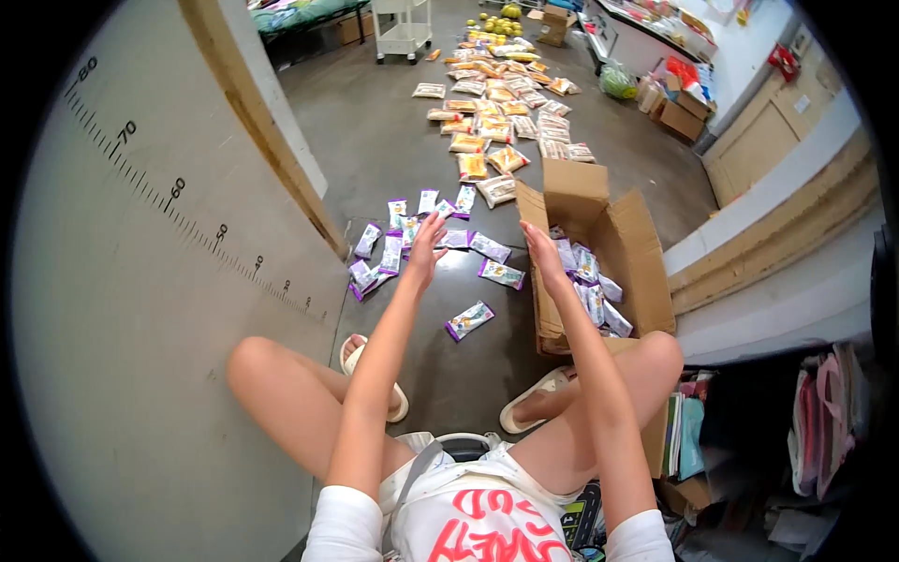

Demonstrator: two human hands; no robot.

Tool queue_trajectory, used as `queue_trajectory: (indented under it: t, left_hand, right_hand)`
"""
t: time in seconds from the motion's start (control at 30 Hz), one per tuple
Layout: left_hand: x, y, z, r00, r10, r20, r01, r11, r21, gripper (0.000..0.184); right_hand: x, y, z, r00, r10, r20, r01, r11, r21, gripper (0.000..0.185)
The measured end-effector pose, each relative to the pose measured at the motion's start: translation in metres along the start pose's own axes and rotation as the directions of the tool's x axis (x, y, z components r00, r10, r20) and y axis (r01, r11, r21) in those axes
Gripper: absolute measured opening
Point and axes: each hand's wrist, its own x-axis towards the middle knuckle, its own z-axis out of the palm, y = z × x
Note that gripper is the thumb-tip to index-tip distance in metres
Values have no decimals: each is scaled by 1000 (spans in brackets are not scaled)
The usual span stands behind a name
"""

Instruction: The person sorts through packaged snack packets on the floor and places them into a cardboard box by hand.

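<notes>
My left hand (428, 247) is stretched out over the scattered purple-and-white packets (390, 251) on the floor, fingers extended and nothing in it. Facing it, my right hand (541, 249) is also open and empty, at the left side of an open cardboard box (640, 251); whether it touches the box flap I cannot tell. Inside the box lie several more packets (588, 267) of the same kind. One single packet (470, 320) lies nearer my feet, and another packet (501, 273) is between the two hands and the box.
Beyond the packets, rows of yellow and pale food bags (490, 122) stretch away, with green-yellow round fruit (501, 26) behind. A wall with a height scale (178, 244) stands at left. A white cart (404, 33) is at the back; books and bags (691, 436) fill a shelf at lower right.
</notes>
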Motion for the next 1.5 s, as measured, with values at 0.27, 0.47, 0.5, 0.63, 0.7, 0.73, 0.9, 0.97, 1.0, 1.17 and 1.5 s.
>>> queue_trajectory:
  t: [0.27, 0.47, 0.5, 0.63, 0.7, 0.73, 0.9, 0.97, 1.0, 1.17, 1.5]
  left_hand:
    - [-9, -4, -57, 984, -50, -172, 31, 993, -110, 53]
    - [-2, -41, -75, 970, -123, -209, 100, 988, -119, 54]
    - [-1, -49, -77, 968, -137, -209, 116, 987, -110, 54]
    - [2, -81, -74, 947, -233, -220, 207, 969, -133, 54]
    - [4, -95, -70, 939, -278, -202, 257, 958, -126, 55]
    - [4, -102, -68, 934, -300, -194, 281, 952, -123, 55]
    - [6, -140, -61, 895, -397, -204, 397, 917, -41, 58]
    - [6, -156, -59, 882, -427, -202, 422, 904, -65, 58]
    - [7, -164, -58, 875, -442, -200, 436, 897, -77, 58]
    - [5, -205, -52, 891, -374, -257, 392, 920, 20, 61]
    - [-7, -194, -30, 999, 35, -10, -3, 352, 936, 55]
  right_hand:
    - [24, 20, 46, 992, 116, 48, -114, 993, -39, 47]
    - [39, 58, 50, 989, 135, 57, -131, 988, -78, 44]
    - [41, 66, 53, 992, 119, -31, -121, 989, -85, 40]
    - [65, 118, 46, 957, 93, -274, -162, 957, -241, 35]
    - [71, 127, 42, 951, 127, -283, -219, 921, -323, 35]
    - [74, 130, 41, 947, 144, -287, -247, 899, -363, 34]
    - [90, 147, 32, 890, 188, -414, -382, 805, -455, 34]
    - [97, 159, 24, 878, 230, -421, -431, 763, -481, 34]
    - [99, 168, 20, 871, 230, -435, -443, 749, -492, 35]
    - [106, 186, 17, 830, 289, -477, -529, 681, -507, 40]
    - [104, 194, 29, 931, 94, -353, -365, 230, -902, 41]
